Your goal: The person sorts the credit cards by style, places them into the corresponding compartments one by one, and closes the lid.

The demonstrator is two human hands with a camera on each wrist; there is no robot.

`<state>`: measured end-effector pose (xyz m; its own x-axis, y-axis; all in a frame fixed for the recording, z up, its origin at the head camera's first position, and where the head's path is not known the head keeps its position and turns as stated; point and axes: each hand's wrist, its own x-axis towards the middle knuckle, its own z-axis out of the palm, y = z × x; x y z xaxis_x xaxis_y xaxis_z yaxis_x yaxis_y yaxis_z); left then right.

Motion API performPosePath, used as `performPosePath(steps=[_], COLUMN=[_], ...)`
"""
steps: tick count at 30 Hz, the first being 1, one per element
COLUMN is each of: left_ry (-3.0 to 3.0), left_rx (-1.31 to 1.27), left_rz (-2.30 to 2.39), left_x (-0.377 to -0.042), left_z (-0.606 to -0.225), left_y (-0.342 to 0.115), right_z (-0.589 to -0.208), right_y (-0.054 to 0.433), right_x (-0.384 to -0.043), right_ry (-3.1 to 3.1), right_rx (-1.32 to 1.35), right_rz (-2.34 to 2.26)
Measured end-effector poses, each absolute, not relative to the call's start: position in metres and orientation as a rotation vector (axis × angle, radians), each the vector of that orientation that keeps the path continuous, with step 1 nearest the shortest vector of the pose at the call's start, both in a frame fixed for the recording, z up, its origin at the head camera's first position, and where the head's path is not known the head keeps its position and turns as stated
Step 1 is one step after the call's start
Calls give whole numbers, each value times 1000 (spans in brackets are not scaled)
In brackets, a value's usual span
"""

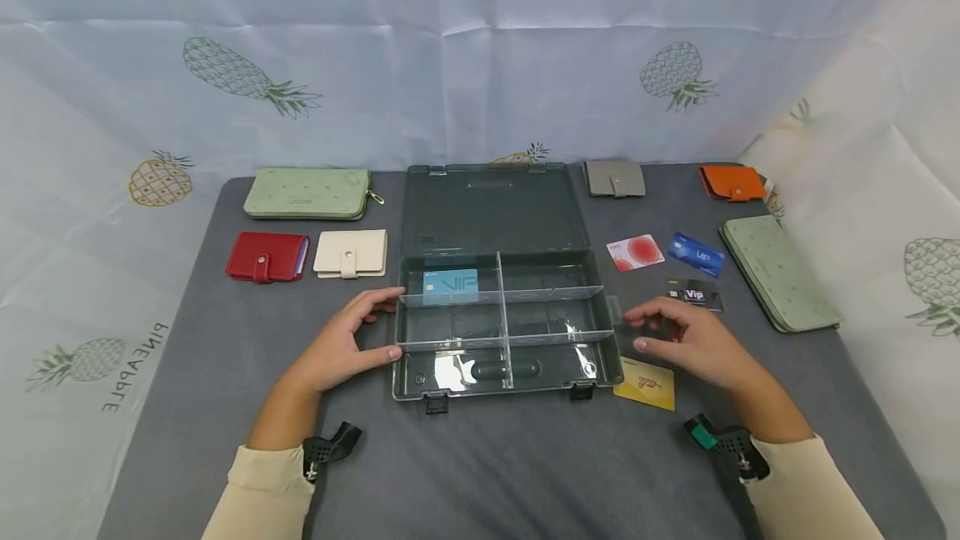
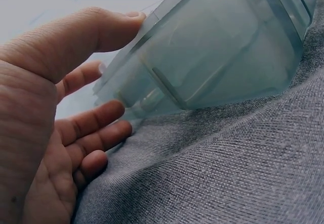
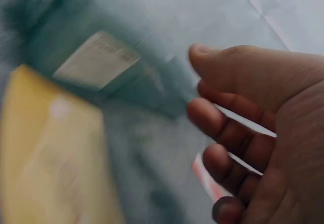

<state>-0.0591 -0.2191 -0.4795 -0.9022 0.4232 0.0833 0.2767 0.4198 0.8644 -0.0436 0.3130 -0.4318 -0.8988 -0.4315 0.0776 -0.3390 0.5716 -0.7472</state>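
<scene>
A dark translucent divided box point(image 1: 525, 365) lies with its lid point(image 1: 495, 207) folded back. In its upper left compartment is a light blue VIP card point(image 1: 451, 286). My left hand point(image 1: 347, 337) rests against the box's left side, thumb and fingertips at the rim. In the left wrist view its fingers point(image 2: 101, 117) are loosely bent beside the box wall. My right hand point(image 1: 693, 338) hovers by the right side with relaxed fingers and nothing between them. Nearby lie a yellow card point(image 1: 647, 384) and a black Vip card point(image 1: 694, 294). Something red shows partly hidden under the right hand.
Right of the box lie a red-and-white card point(image 1: 635, 252) and a blue VIP card point(image 1: 696, 254). Grey point(image 1: 615, 178), orange point(image 1: 732, 182) and green wallets point(image 1: 780, 273) sit at the right. Another green wallet point(image 1: 307, 193), a red one point(image 1: 266, 257) and a cream one point(image 1: 351, 253) lie left.
</scene>
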Motion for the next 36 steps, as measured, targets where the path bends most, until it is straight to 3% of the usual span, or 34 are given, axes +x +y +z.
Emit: performPosePath(steps=[6,16,25,36], left_ry=[2514,2515,2508,2510], left_rx=[624,638,622,603], left_rz=[1487,1486,1493,1487], left_x=[-59,-59,-59,-58], left_z=[-478,-475,-477,-476], left_y=[-219,-218,-216,-218], right_z=[-442,-448,-437,-399], right_y=[330,329,339,359], right_x=[-14,-9,-17,-51], right_ry=[2703,2746,2703,2574], right_rx=[-555,-551,-612,-598], right_rz=[-1029,-735,-962,-1135])
